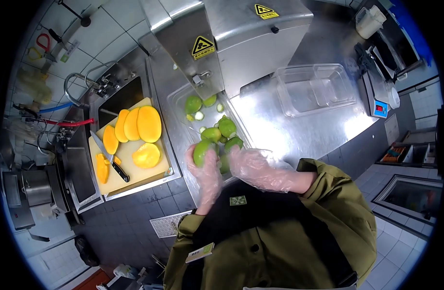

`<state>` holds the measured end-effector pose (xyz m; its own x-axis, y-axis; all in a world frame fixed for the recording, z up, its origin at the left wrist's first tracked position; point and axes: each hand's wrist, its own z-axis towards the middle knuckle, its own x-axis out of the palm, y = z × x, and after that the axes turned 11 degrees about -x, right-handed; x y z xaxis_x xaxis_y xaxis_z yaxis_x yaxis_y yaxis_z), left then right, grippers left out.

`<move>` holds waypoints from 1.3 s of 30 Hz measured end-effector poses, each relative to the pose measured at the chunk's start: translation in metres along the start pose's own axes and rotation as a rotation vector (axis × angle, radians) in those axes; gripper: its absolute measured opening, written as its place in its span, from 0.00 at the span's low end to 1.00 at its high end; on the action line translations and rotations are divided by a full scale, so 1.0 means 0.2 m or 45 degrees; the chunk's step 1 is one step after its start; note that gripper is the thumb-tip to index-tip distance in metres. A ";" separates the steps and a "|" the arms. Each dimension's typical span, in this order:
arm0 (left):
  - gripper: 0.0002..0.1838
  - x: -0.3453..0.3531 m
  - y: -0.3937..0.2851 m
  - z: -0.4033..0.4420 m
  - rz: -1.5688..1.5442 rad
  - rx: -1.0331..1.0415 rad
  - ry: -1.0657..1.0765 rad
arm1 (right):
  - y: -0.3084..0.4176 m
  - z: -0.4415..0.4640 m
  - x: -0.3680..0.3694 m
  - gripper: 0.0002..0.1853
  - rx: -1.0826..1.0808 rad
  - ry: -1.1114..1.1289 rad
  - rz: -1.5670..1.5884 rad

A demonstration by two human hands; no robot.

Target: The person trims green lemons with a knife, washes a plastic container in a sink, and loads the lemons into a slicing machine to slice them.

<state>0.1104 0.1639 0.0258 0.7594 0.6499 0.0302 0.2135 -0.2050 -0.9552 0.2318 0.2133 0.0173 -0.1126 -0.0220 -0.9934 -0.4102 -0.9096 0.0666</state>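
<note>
My left hand [206,169], in a clear plastic glove, is wrapped round a green lime [201,152] over the near end of a clear tray [176,99]. My right hand [253,166], gloved too, has its fingers curled against another lime [234,143] at the tray's right side; the palm hides part of its grip. Between the hands a further green fruit [225,164] is partly covered. Several more limes lie in the tray, among them a yellowish-green one [211,134] and one farther off [193,104]. Small whitish cut pieces [199,116] are scattered among them.
On my left, a cutting board [128,171] bears orange mango pieces [149,124] and a black-handled knife [116,166], beside a sink [125,94]. A steel machine [260,43] overhangs the tray. To the right stand a clear divided container [299,99] and a scale [378,108].
</note>
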 end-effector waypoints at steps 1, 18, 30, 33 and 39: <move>0.29 -0.03 0.09 -0.01 0.208 0.286 0.008 | -0.01 0.03 0.05 0.06 0.116 -0.021 0.365; 0.21 0.09 -0.07 0.81 1.691 0.237 0.155 | -0.18 0.03 -0.18 0.12 0.594 0.070 0.826; 0.19 -0.10 -0.06 0.52 0.824 0.387 0.206 | -0.14 -0.05 -0.15 0.05 0.083 -0.055 0.252; 0.18 -0.10 -0.08 0.33 -0.230 -0.399 0.309 | -0.12 0.01 -0.13 0.05 -0.078 -0.327 -0.044; 0.18 -0.09 -0.05 0.22 -0.207 -0.114 0.218 | -0.09 0.03 -0.08 0.04 -0.149 -0.325 -0.189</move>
<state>0.0685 0.1860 0.0220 0.8020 0.5478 0.2382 0.3893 -0.1767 -0.9040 0.2348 0.2326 0.0318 -0.2887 0.2056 -0.9351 -0.3335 -0.9371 -0.1031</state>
